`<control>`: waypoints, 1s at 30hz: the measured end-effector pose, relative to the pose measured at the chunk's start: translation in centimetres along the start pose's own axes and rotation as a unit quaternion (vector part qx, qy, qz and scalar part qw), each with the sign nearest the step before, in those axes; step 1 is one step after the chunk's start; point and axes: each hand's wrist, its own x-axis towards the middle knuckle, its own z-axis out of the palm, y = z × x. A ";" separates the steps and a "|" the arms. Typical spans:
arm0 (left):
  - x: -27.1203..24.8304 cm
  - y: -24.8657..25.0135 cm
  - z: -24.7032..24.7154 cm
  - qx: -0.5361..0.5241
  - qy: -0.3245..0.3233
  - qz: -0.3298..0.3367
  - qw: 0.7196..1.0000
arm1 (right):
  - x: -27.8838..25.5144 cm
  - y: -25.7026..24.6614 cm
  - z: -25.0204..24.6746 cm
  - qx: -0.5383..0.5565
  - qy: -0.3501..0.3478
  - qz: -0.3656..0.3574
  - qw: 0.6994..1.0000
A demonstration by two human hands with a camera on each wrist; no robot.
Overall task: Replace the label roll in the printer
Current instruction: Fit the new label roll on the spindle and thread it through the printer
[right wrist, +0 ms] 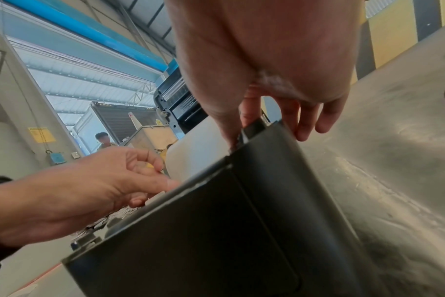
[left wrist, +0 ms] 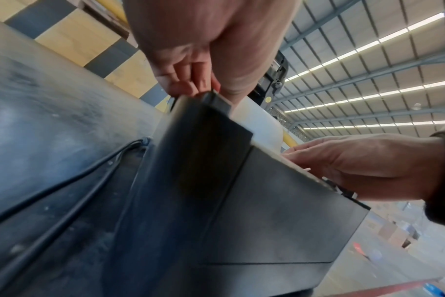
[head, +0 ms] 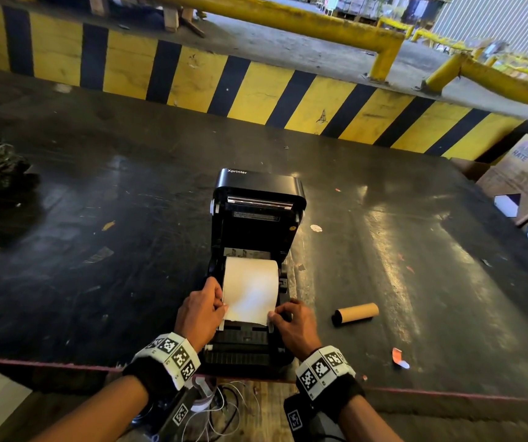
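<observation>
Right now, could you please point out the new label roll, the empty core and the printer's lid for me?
Label roll [head: 251, 290]: head view, on the white paper drawn forward.
Empty core [head: 356, 313]: head view, middle of the cardboard tube.
Lid [head: 258, 181]: head view, on the raised black cover.

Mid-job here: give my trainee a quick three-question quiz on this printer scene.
1. True or false: the printer lid is shut.
2. What lies on the table right of the printer? A) scissors B) empty core C) tape
3. What do the left hand and right hand pinch?

Key:
1. False; the lid stands open.
2. B; it lies on its side.
3. The near corners of the white label paper, pulled forward from the roll in the bay.
</observation>
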 end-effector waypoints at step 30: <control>1.5 -0.7 -1.6 -0.093 -0.072 -0.054 0.992 | 1.8 -0.9 -2.3 -0.043 -0.160 -0.014 0.986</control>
